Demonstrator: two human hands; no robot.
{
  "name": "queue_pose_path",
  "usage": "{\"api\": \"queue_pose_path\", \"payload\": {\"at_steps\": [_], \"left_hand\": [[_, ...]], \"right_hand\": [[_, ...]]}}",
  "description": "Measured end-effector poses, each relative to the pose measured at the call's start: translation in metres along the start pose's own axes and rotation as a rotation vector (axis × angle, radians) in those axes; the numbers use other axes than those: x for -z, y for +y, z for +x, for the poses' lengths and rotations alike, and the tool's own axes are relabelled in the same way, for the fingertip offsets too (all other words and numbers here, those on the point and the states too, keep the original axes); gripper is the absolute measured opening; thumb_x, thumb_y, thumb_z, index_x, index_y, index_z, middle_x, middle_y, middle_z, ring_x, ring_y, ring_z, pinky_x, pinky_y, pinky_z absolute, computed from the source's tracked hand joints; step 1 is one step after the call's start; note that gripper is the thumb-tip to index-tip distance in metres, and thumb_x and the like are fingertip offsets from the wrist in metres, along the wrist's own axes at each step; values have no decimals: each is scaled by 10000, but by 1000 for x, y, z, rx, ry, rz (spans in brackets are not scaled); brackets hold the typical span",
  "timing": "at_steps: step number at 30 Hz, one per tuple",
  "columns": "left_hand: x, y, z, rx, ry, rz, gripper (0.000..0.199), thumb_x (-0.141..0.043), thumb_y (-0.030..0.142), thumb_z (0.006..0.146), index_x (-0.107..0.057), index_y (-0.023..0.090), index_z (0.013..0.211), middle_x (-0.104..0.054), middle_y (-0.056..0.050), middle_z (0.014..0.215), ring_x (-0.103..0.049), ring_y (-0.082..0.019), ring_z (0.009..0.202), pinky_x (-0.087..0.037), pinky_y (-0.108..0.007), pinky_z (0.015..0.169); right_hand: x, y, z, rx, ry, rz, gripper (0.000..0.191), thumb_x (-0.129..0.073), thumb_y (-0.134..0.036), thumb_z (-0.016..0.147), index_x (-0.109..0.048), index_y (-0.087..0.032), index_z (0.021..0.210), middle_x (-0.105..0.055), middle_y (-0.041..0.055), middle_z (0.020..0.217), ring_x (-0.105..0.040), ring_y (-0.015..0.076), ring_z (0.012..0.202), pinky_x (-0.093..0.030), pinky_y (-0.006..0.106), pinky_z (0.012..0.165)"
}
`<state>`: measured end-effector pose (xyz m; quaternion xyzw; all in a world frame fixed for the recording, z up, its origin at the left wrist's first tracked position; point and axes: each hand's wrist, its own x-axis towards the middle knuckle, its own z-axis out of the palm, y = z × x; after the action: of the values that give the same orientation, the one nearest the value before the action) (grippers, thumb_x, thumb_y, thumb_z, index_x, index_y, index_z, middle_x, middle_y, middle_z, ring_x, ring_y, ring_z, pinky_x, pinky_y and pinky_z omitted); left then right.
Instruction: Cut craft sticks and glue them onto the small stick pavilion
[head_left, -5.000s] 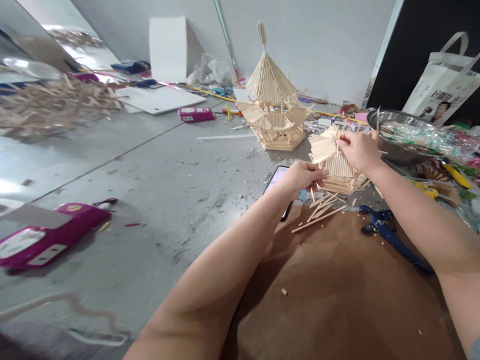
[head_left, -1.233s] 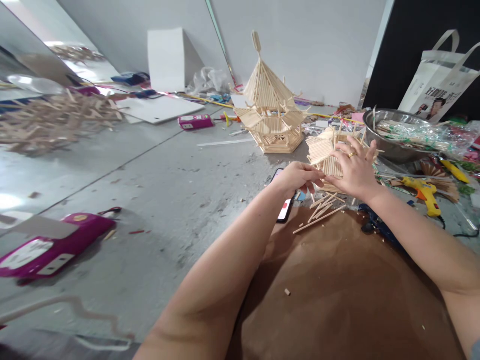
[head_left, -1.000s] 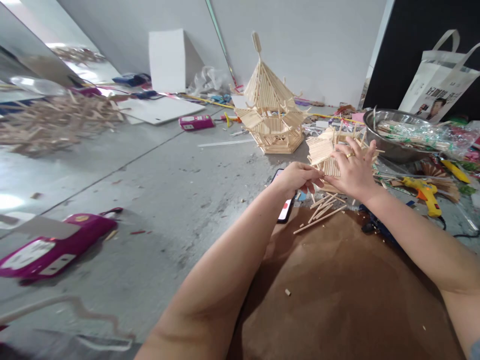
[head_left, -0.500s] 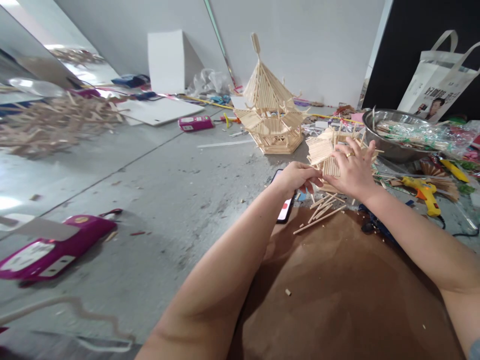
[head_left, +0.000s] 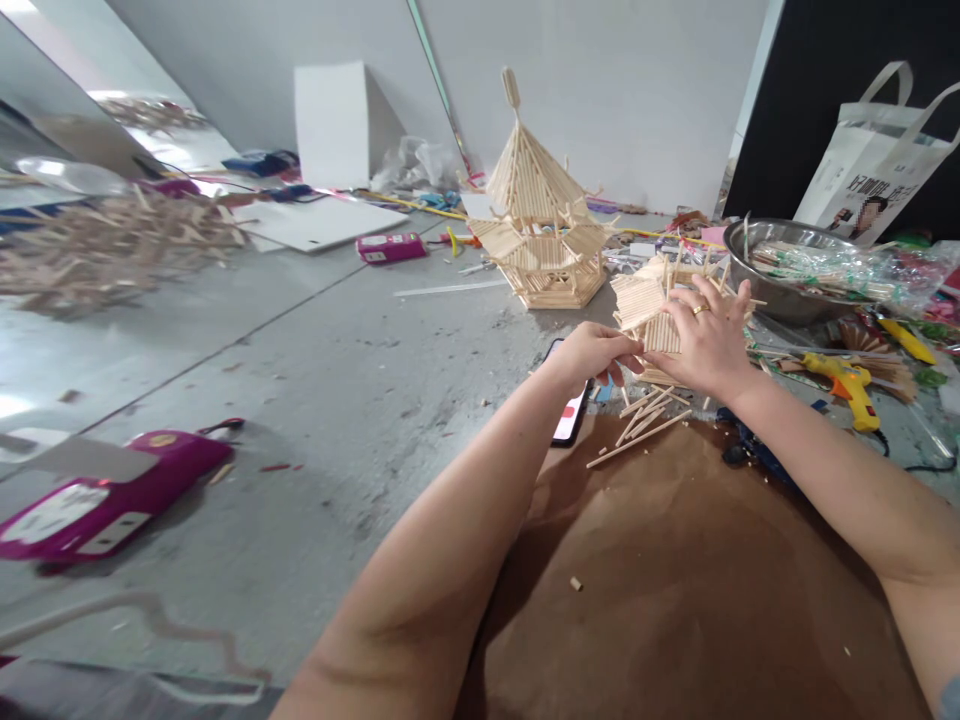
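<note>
A small half-built model house of pale wooden sticks (head_left: pixel 640 297) stands in front of me, with slatted roof panels and upright sticks on top. My right hand (head_left: pixel 705 335) grips it from the right, its fingers spread over the top and its thumb at the near panel's lower edge. At that panel's lower left corner, my left hand (head_left: pixel 600 355) is closed in a pinch close to the right thumb. Whatever lies between the left fingertips is too small to make out. Several loose sticks (head_left: pixel 645 422) lie below the model. A phone (head_left: pixel 571 425) is partly hidden by my left wrist.
A taller stick pagoda (head_left: pixel 551 250) stands behind. On the right are a metal bowl (head_left: pixel 776 300) of wrapped sticks, a yellow glue gun (head_left: pixel 847 385) and a white bag (head_left: pixel 855 165). Purple power strips (head_left: pixel 161 470) and a stick pile (head_left: pixel 112 245) lie left. Brown sheet (head_left: pixel 675 580) covers the near area.
Hardly anything differs. My left hand has shifted very slightly at the panel's corner, while the right hand and the model keep their places.
</note>
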<state>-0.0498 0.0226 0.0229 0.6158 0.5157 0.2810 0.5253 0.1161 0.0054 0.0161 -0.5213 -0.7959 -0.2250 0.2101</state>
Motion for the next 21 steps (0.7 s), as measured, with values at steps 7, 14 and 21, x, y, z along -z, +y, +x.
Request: {"api": "queue_pose_path", "payload": {"at_steps": [7,14,21], "left_hand": [[17,13,-11,-41,126,491,213,-494,267,664,-610,115,570,-587,-26,498,-442,-69,362,-326,-194,398],[4,44,-51,-367,248,622,311,-439,298,717,-561,116,496,-441,21,390,-374,-61,400,-262,-185,423],[-76,39,-80,-631,-263,956,281,-433,273,763,-656,141,654,-589,-13,565,-433,-74,477,-278,-200,467]], "right_hand": [[14,12,-27,83,140,99,365,-435,-485,794,-527,-199,1002,-570,77,1115,-354,278,1184,-62,588,1001],[32,8,-96,347,-134,343,166,-461,-237,805,-570,-157,902,-630,67,880,-514,192,898,-420,342,815],[34,-8,-146,372,-271,356,298,-484,-344,799,-587,-132,982,-632,111,944,-532,206,911,-421,348,801]]}}
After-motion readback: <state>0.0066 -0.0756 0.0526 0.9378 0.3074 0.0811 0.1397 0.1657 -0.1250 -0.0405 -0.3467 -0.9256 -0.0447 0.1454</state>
